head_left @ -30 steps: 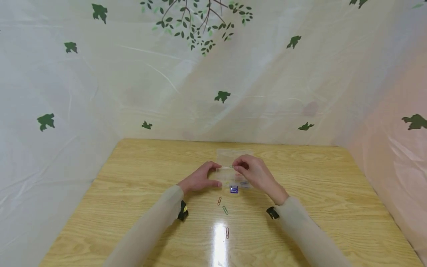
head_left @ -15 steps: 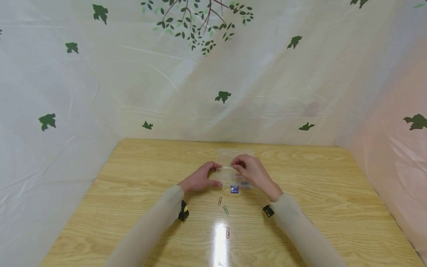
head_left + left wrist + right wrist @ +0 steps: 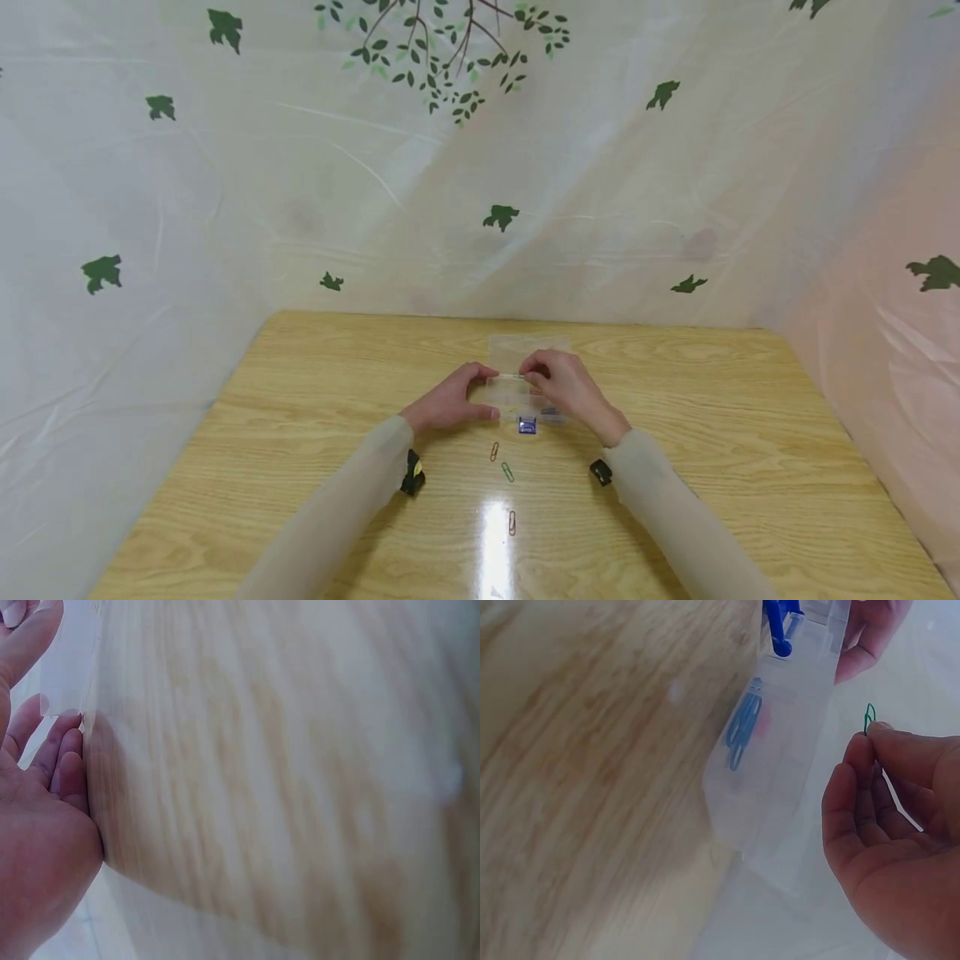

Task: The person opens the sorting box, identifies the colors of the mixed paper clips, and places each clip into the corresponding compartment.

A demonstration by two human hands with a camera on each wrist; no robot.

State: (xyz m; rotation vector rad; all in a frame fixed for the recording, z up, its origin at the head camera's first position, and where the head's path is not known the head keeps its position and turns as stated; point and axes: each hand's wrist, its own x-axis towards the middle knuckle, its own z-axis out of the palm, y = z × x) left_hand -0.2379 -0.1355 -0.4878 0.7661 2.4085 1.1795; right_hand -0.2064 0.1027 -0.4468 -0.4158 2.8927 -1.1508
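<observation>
A clear plastic box point(image 3: 507, 395) with its lid point(image 3: 517, 345) raised stands on the wooden table. My left hand point(image 3: 447, 402) grips its left end, thumb at the front and fingers at the back; the left wrist view shows part of the box wall point(image 3: 66, 671) by the fingertips. Above the box, my right hand point(image 3: 572, 388) pinches a green paper clip point(image 3: 869, 714) between thumb and index finger. Blue paper clips point(image 3: 743, 724) show through the wall, near a blue latch point(image 3: 781, 630) on the front. A pinkish blur beside them is unclear.
Loose on the table point(image 3: 337, 367), in front of the box, lie a red paper clip point(image 3: 494, 452), a green one point(image 3: 507, 472) and another red one point(image 3: 512, 523) nearer me. A pale sheet with leaf prints point(image 3: 500, 217) hangs behind and at the sides.
My right hand has shifted slightly left over the box, then dipped a little, with the green paper clip in its fingers. The left hand and the box have stayed put.
</observation>
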